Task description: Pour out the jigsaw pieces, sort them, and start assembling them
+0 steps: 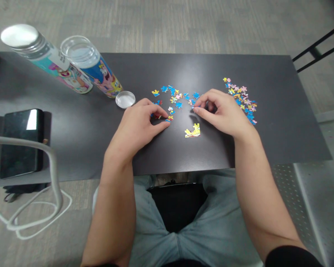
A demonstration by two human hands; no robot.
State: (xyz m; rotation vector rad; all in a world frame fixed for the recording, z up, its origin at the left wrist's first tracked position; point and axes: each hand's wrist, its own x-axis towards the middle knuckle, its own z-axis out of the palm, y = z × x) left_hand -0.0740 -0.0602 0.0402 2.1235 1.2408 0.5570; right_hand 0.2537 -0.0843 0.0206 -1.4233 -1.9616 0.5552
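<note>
My left hand (141, 124) rests on the dark table with thumb and forefinger closed around a small red, yellow and blue jigsaw puzzle piece (169, 118). Thumb and fingertips of my right hand (218, 111) come together at a puzzle piece (191, 102) on the right of the loose group; part of it is hidden by the fingers. Between and beyond the hands lie several loose blue, yellow and pink pieces (179, 105). Nearer to me, a few joined yellow pieces (193, 131) form a corner shape.
A heap of mixed pieces (242, 97) lies right of my right hand. On the left stand a clear open cylinder (100, 74) with a cartoon print, a lidded cylinder (55, 65) and a silver lid (125, 99). A black device (22, 142) and a grey cable (54, 167) are farther left.
</note>
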